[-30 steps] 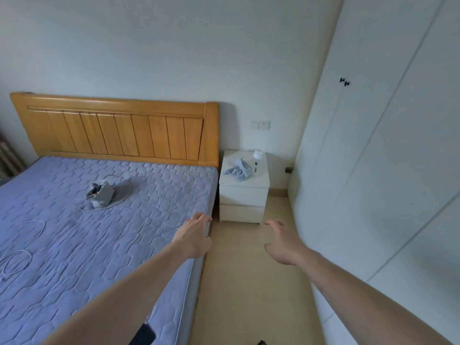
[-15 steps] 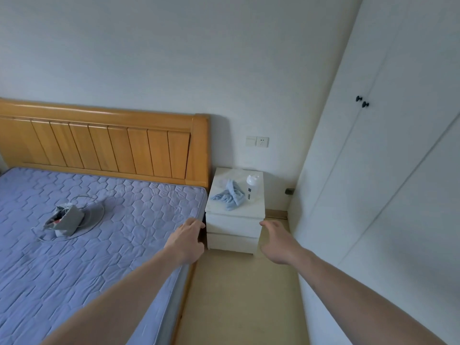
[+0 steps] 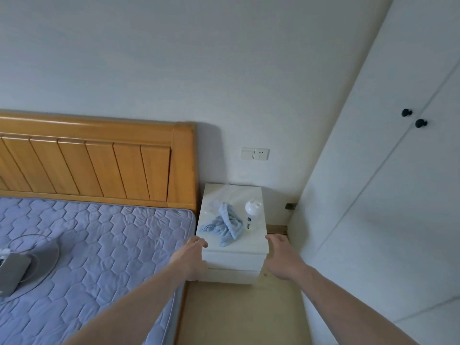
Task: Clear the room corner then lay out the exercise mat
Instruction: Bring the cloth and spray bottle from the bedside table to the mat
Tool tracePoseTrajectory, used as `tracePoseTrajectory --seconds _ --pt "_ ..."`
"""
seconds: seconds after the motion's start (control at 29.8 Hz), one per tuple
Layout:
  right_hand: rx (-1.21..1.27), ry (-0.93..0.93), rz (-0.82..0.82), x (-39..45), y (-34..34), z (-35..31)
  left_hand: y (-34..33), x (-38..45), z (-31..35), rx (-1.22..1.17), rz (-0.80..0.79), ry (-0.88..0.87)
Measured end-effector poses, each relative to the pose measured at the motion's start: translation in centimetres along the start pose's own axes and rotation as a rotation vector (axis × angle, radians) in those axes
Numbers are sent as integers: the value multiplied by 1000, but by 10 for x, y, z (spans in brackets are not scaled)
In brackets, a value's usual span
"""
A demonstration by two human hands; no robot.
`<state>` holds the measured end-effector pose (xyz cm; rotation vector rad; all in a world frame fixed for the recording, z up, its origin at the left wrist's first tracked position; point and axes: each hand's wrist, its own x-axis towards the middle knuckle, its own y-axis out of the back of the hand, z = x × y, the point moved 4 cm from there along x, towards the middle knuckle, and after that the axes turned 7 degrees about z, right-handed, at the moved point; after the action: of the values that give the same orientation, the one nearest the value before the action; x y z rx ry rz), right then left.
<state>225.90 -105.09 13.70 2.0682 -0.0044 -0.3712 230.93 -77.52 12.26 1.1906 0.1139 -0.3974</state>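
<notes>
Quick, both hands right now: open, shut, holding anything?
Left hand: open, at the front left corner of the white nightstand, holding nothing.
Right hand: open, at its front right corner, holding nothing.

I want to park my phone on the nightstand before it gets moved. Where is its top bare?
The nightstand top is bare along the back, toward the wall, and in a front strip between the left hand and right hand. The middle is crowded: blue towel, white bottle beside it.

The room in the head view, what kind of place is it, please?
Most likely a home bedroom: a bed with a wooden headboard and quilted mattress, a white bedside cabinet beside it, and tall white wardrobe doors along the right wall.
</notes>
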Motion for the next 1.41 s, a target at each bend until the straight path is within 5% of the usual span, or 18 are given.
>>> tracePoseTrajectory --seconds 0.4,0.8,1.04,1.41 --pt "-33 -89 -61 175 -1 19 -33 178 8 21 -212 45" --pt "-128 -2 -213 377 -31 54 -91 342 4 -135 -302 302" --pt "-165 53 -326 433 -71 72 -143 405 12 -214 -372 362" --pt "-173 97 -225 459 -94 83 -190 430 11 -394 -342 472"
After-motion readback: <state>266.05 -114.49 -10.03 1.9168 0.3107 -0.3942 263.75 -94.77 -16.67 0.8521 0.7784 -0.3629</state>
